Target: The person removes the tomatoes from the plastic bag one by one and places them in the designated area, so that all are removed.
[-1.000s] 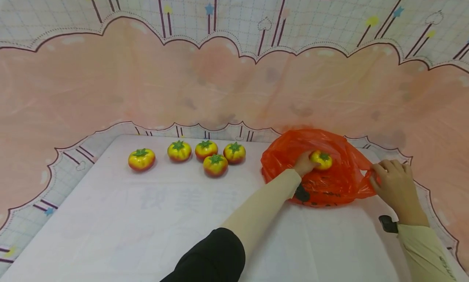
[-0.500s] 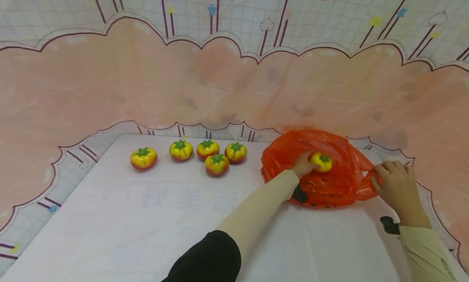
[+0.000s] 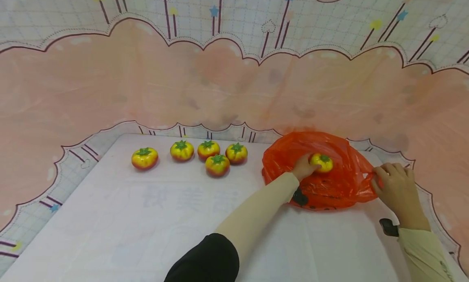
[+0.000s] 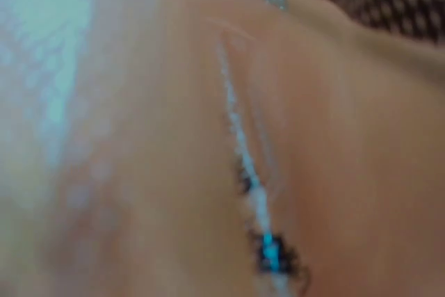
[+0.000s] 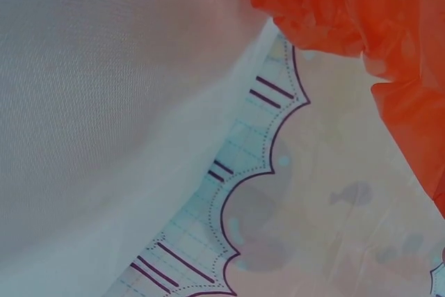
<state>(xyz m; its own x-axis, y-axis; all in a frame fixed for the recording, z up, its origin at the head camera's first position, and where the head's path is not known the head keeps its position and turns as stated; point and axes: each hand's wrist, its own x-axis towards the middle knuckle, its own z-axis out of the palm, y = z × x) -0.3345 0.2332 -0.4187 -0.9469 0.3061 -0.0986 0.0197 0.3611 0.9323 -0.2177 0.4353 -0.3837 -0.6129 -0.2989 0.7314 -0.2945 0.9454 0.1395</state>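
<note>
My left hand (image 3: 303, 167) reaches into the mouth of a red plastic bag (image 3: 329, 192) and grips a yellow-and-red tomato (image 3: 323, 164) with a green star-shaped top. The tomato sits over the bag's inside, and part of it lies behind the fingers. At the bag's right side, my right hand (image 3: 397, 188) pinches the handle and holds it out to the right. The right wrist view catches red plastic (image 5: 320, 5) in its upper right corner, but no fingers. Close, blurred orange-brown surfaces fill the left wrist view, so the left fingers cannot be made out there.
Several more tomatoes stand along the back of the white table: one tomato (image 3: 144, 158) at the far left, the others grouped around a front tomato (image 3: 217, 165). Behind the table (image 3: 176, 225) hangs a patterned cloth (image 3: 183, 82), which also runs down past its sides.
Both hands keep their hold and stay nearly in place, with the tomato still in the bag's mouth. The whole head view shifts very slightly.
</note>
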